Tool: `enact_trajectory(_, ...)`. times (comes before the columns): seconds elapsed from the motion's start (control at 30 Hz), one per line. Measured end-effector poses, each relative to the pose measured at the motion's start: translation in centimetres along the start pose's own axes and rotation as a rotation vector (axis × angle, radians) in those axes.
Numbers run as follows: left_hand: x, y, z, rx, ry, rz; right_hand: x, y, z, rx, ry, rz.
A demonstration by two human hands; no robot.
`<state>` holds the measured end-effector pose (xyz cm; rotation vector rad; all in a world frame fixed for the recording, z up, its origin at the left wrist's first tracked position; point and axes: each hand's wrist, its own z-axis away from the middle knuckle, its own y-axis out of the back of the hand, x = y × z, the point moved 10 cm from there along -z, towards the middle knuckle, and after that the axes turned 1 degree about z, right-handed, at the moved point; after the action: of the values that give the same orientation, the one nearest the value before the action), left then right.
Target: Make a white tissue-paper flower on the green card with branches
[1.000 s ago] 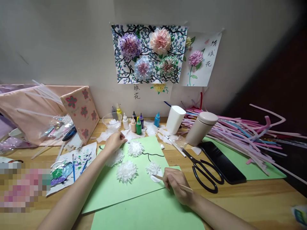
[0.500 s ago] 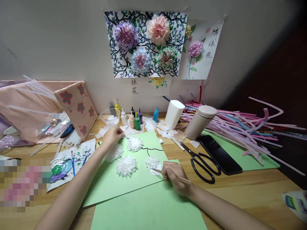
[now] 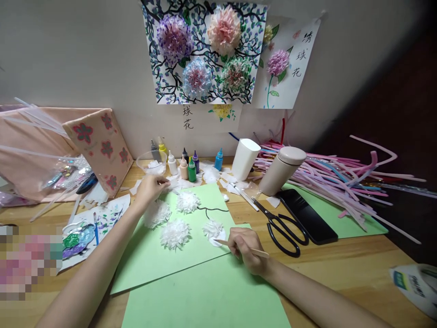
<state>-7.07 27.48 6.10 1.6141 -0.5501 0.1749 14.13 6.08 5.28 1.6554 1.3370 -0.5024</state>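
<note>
My right hand (image 3: 247,248) grips a slim wooden stick (image 3: 260,253), its tip resting at a white paper round (image 3: 217,241) beside the smallest white paper flower (image 3: 212,228). My left hand (image 3: 152,189) reaches over the far left edge of the green sheet (image 3: 143,269), fingertips pinched together at the white paper scraps (image 3: 175,183); anything between them is too small to make out. Three larger fringed white paper flowers sit on the sheet: one at the back (image 3: 187,202), one in front (image 3: 175,234), and one at left (image 3: 157,214) partly behind my left wrist. A dark branch line runs rightward.
Several paint bottles (image 3: 191,169) stand behind the sheet near a clear bowl (image 3: 141,159). Black scissors (image 3: 283,230), a phone (image 3: 309,216), a tumbler (image 3: 283,171) and pipe cleaners (image 3: 334,182) lie right. A paint palette (image 3: 77,239) is left. Flower pictures (image 3: 205,93) hang on the wall.
The camera view has tilted a little, so everything sits slightly higher and further left. My left fingertips have drawn slightly back toward the scraps. My right hand keeps its place with the stick.
</note>
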Motion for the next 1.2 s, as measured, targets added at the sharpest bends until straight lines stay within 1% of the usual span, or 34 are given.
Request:
enact_trajectory(0.1,0.4,1.4,0.2,0.072,0.001,0.073,0.1,0.0,0.0,-0.001,-0.009,0.005)
enact_trajectory(0.23,0.6,2.3,0.3,0.097,-0.014,0.104,0.3,-0.2,-0.1,-0.02,-0.022,0.022)
enact_trajectory(0.37,0.2,2.5,0.1,0.106,-0.022,0.108,0.4,-0.7,-0.2,-0.069,-0.023,0.048)
enact_trajectory(0.47,0.0,2.7,0.0,0.117,-0.012,0.1,0.4,-0.8,-0.4,-0.076,-0.032,0.062)
enact_trajectory(0.63,0.1,2.9,-0.2,0.104,-0.009,0.113,0.8,-0.2,-0.3,-0.026,-0.057,0.054)
enact_trajectory(0.73,0.4,2.8,-0.2,0.09,-0.025,0.112,0.6,0.1,-0.1,0.005,-0.028,0.024)
enact_trajectory(0.87,0.7,2.6,-0.1,0.069,-0.035,0.135,0.3,-0.6,0.0,-0.06,0.008,0.027)
enact_trajectory(0.93,1.0,2.7,-0.1,0.068,-0.048,0.153,0.4,-0.9,-0.2,-0.083,-0.014,0.046)
enact_trajectory(1.0,1.2,2.7,0.0,0.058,-0.058,0.189,0.7,-0.8,-0.3,-0.075,-0.044,0.053)
enact_trajectory(1.07,1.6,2.5,0.0,0.013,-0.057,0.278,0.9,-0.6,-0.4,-0.058,-0.071,0.053)
enact_trajectory(1.1,2.0,2.3,0.2,-0.035,-0.057,0.342,1.0,-0.5,-0.4,-0.051,-0.081,0.052)
enact_trajectory(1.13,2.5,2.0,0.4,-0.1,-0.057,0.406,1.1,-0.4,-0.4,-0.043,-0.091,0.051)
enact_trajectory(1.2,4.3,1.1,1.3,-0.269,-0.074,0.515,1.3,-0.3,-0.3,-0.029,-0.108,0.048)
